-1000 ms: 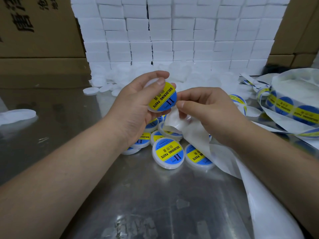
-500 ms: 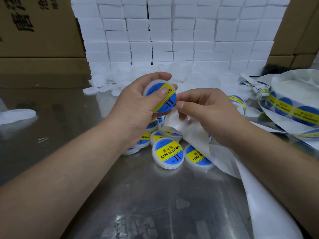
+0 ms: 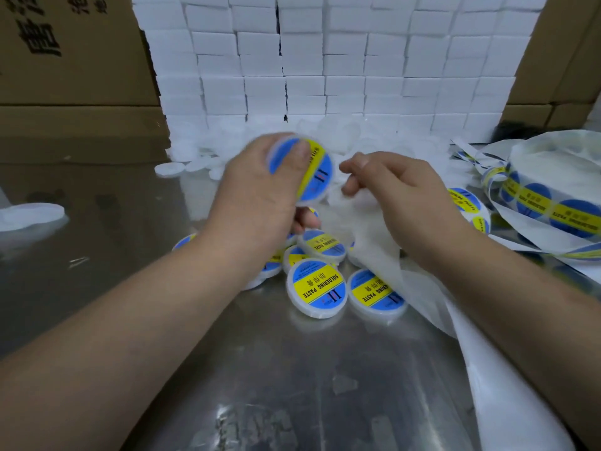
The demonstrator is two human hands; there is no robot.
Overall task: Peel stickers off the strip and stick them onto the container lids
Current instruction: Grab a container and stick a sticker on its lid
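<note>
one stickered lid (image 3: 317, 179) gripped in left hand (image 3: 257, 200), right hand (image 3: 401, 196) pinching strip (image 3: 361, 232)

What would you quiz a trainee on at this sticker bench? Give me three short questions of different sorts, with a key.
1. True or false: the left hand grips a round white plastic lid that already bears a blue-and-yellow sticker.
2. What does the right hand hold? A) the translucent white backing strip B) a metal knife C) a pair of scissors
3. Fill in: the big roll of blue-and-yellow stickers lies to the person's ____.
Key: 1 true; 2 A; 3 right.
</note>
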